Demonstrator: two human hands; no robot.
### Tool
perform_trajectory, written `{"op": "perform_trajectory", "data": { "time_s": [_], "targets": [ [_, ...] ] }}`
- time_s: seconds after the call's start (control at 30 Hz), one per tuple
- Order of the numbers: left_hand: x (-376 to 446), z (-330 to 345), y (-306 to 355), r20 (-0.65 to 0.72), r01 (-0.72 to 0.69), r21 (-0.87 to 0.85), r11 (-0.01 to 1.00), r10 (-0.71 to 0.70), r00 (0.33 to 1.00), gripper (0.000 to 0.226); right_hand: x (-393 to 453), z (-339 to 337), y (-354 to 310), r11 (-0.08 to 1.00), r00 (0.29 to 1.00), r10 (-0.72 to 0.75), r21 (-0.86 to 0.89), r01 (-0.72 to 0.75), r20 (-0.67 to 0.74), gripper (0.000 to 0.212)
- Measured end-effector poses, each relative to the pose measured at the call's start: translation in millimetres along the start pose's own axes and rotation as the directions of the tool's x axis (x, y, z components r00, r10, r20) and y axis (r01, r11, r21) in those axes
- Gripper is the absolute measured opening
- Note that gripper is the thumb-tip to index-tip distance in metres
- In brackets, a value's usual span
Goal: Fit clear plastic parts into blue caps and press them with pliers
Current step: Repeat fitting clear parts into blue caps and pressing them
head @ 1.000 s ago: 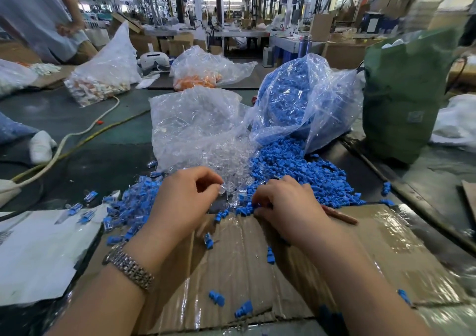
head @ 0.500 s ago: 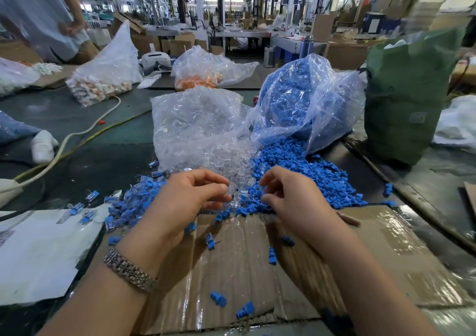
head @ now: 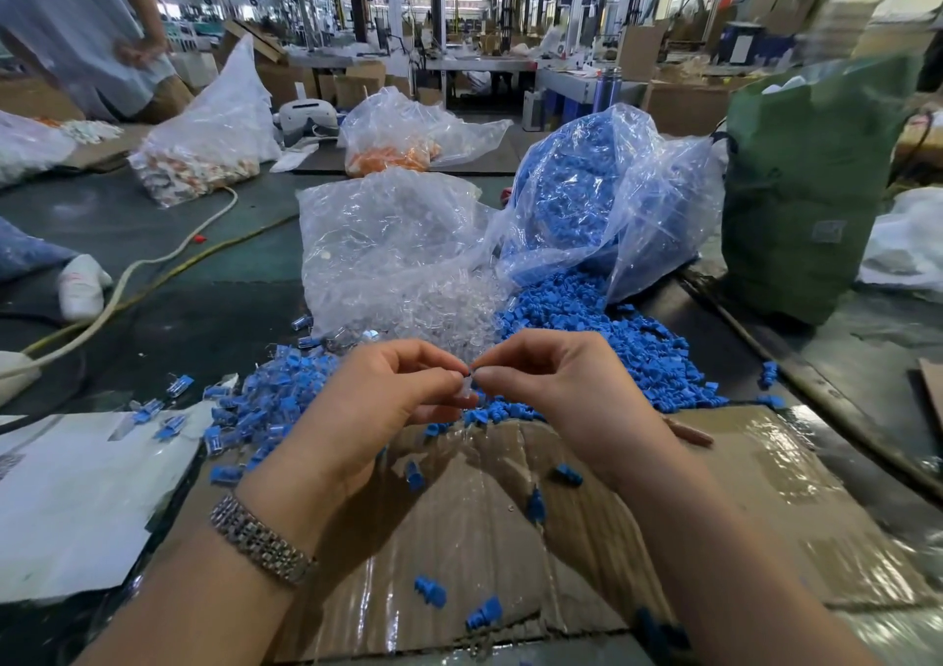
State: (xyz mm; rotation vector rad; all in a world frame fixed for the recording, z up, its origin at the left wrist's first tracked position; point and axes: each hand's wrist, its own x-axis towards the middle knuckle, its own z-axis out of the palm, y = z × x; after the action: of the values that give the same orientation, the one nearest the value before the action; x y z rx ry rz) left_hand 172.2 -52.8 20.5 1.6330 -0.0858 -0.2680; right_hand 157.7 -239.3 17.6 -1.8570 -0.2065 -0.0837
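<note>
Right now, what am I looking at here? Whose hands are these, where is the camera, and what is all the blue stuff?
No machine here: a person works with bare hands, filmed by a camera on their head looking down. The left hand and right hand meet and pinch a small clear part between their fingertips. Below lies taped cardboard. Behind it, blue caps spill from a bag, beside a bag of clear parts. More blue pieces lie to the left.

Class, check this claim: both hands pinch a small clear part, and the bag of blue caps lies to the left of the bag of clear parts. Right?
One error: the head view shows the bag of blue caps to the right of the bag of clear parts. Both hands, left hand and right hand, do pinch the clear part.
</note>
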Motion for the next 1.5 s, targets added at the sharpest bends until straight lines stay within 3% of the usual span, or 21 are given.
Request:
{"op": "perform_trajectory", "data": {
  "time_s": [0.3,0.5,0.67,1.0,1.17,1.23,1.3,1.37,1.43,1.5],
  "targets": [
    [-1,-3,1,0.032,0.006,-0.097,0.995,-0.003,0.999,0.009,-2,5,-1,0.991,0.999,-0.041,-0.131,0.039,-0.011,0.011],
    [-3,-10,5,0.14,-0.032,-0.182,0.983,0.058,0.989,0.039,-3,-2,-6,0.997,0.995,-0.076,-0.01,0.075,-0.071,0.006],
    [-6,-5,8,0.15,-0.016,-0.264,0.964,0.057,0.987,0.027,-5,-4,-10,0.99,0.991,-0.127,0.058,0.129,-0.043,0.005],
    [-8,-3,11,0.097,-0.089,-0.227,0.97,0.114,0.989,0.017,-6,0,-12,0.975,0.981,-0.191,-0.114,0.192,0.017,0.008],
    [-9,-5,10,0.118,-0.072,-0.236,0.969,0.102,0.988,0.018,-6,-7,-15,0.989,0.992,-0.117,-0.084,0.12,0.045,0.01],
    [-9,-4,10,0.111,-0.057,-0.256,0.965,0.088,0.99,0.017,-5,-17,-11,0.98,0.996,-0.071,-0.191,0.061,-0.044,0.02],
    [-9,-3,10,0.088,-0.054,-0.278,0.959,0.082,0.993,0.015,-3,-30,-3,0.848,0.986,0.046,-0.515,-0.125,-0.163,0.044],
    [-8,-2,9,0.067,-0.065,-0.308,0.949,0.09,0.994,0.018,-5,-37,1,0.562,0.934,0.272,-0.749,-0.35,-0.232,0.066],
    [-8,-3,9,0.053,-0.069,-0.33,0.941,0.091,0.994,0.023,-5,-39,5,0.39,0.88,0.412,-0.828,-0.404,-0.236,0.065],
    [-7,-3,9,0.054,-0.061,-0.339,0.939,0.085,0.995,0.025,-5,-38,6,0.378,0.881,0.42,-0.84,-0.389,-0.218,0.047]
  ]
}}
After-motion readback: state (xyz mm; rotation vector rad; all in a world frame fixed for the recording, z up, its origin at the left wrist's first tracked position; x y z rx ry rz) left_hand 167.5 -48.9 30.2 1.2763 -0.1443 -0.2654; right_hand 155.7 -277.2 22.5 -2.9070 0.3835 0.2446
